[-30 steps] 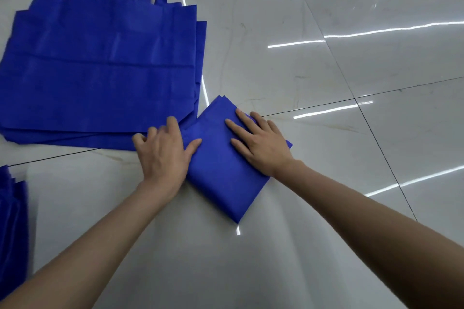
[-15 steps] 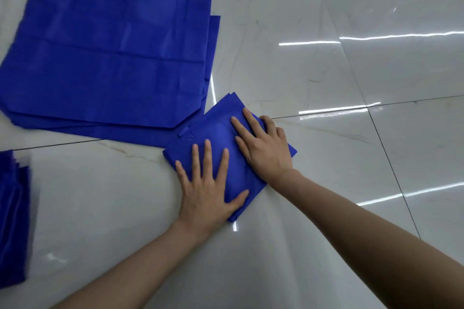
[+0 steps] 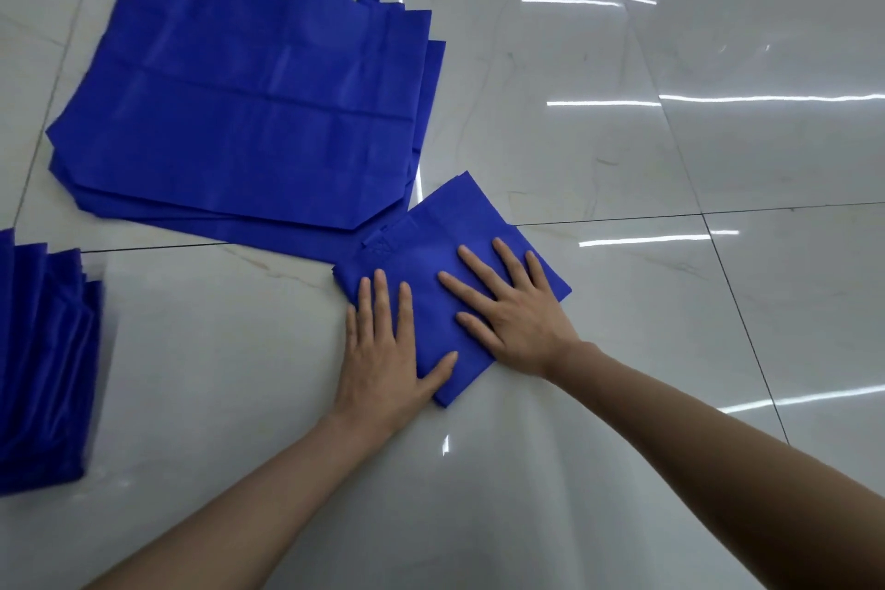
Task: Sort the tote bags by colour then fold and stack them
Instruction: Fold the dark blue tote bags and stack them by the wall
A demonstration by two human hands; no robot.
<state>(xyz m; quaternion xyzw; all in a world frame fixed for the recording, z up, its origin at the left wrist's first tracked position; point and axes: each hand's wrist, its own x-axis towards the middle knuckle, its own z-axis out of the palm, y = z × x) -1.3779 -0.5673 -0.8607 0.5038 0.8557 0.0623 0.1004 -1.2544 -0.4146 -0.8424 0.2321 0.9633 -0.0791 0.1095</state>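
A blue tote bag folded into a small rectangle point(image 3: 443, 235) lies on the white tiled floor in the middle of the view. My left hand point(image 3: 383, 350) presses flat on its near left part, fingers straight and spread. My right hand point(image 3: 512, 311) presses flat on its right part, fingers also spread. A pile of unfolded blue tote bags point(image 3: 249, 110) lies flat at the upper left, handles pointing away, its near right corner touching the folded bag. Another stack of blue bags point(image 3: 43, 359) sits at the left edge, partly cut off.
Glossy white floor tiles point(image 3: 670, 350) with dark grout lines and light reflections spread to the right and toward me.
My left hand moved from the folded bag's left edge onto its near part and now lies flat. The right hand stayed pressed on the bag. The view shifted slightly.
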